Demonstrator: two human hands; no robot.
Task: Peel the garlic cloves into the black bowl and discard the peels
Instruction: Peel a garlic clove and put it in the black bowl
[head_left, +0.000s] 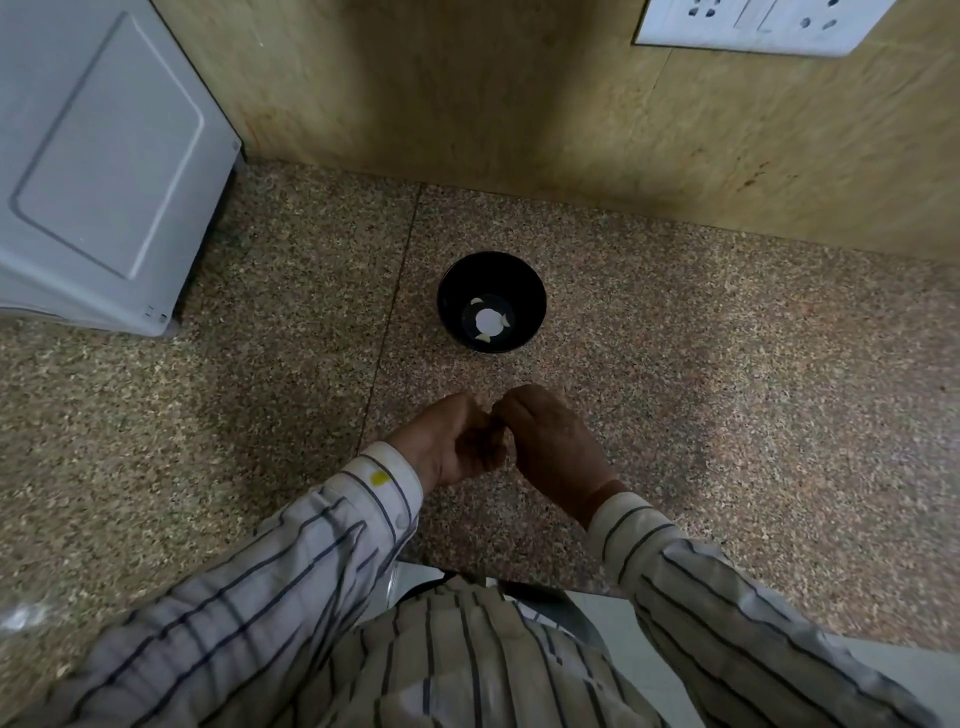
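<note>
Black bowl sits upright on the speckled stone counter, toward its back edge near the wall, w/ a few pale peeled garlic cloves lying round a white patch at the bottom. Straight toward the person from it, apart from the rim, both hands meet over the counter: left hand and right hand, fingertips curled in and touching each other at the middle. Whatever they pinch is hidden between them; prob. a clove being skinned, but can't tell, and its long axis can't be read. Fingers of both are closed in tight, not spread. The bowl lies directly ahead of the pinch point, about on the line between the hands, the right knuckles a touch nearer to it. So the drop, judged from here, wants a short reach forward. No peel pile or bin visible, so where skins go is unclear. Grey appliance stands at the counter's left back corner, well apart.
</note>
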